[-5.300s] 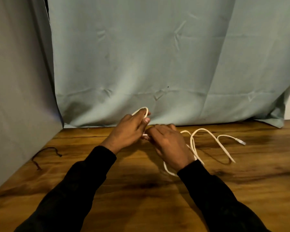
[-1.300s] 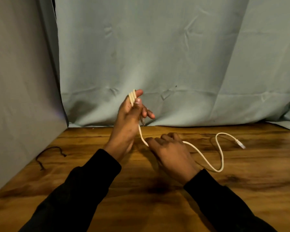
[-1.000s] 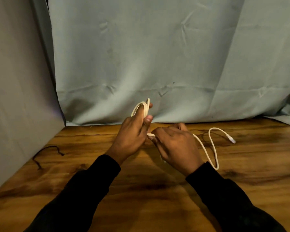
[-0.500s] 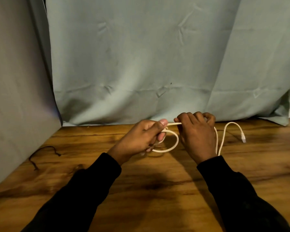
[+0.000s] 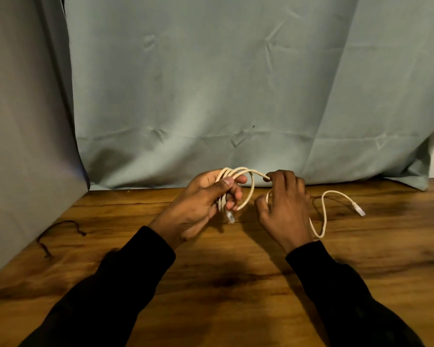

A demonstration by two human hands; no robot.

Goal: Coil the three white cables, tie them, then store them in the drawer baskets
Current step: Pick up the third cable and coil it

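Above the middle of a brown wooden table (image 5: 236, 284), toward its far edge: a thin white cable with clear plastic plugs (image 5: 251, 191), partly gathered into several loops. Left hand (image 5: 198, 201) curled round the bundle of loops, thumb pressed over the strands, one clear plug dangling just below the fingers. Right hand (image 5: 285, 206) just right of the loops, fingertips pinching the strand that leads off the top of the coil, remaining fingers loosely curled. Loose tail of the cable running behind the right hand, down to the table, bending in a narrow U and arching right to end in the second clear plug, resting on the wood. Both arms in black sleeves. Behind the table, a hanging grey-green cloth backdrop (image 5: 211, 96). Near the left edge, a short dark cord (image 5: 58, 231) lying on the wood, well apart from the hands.
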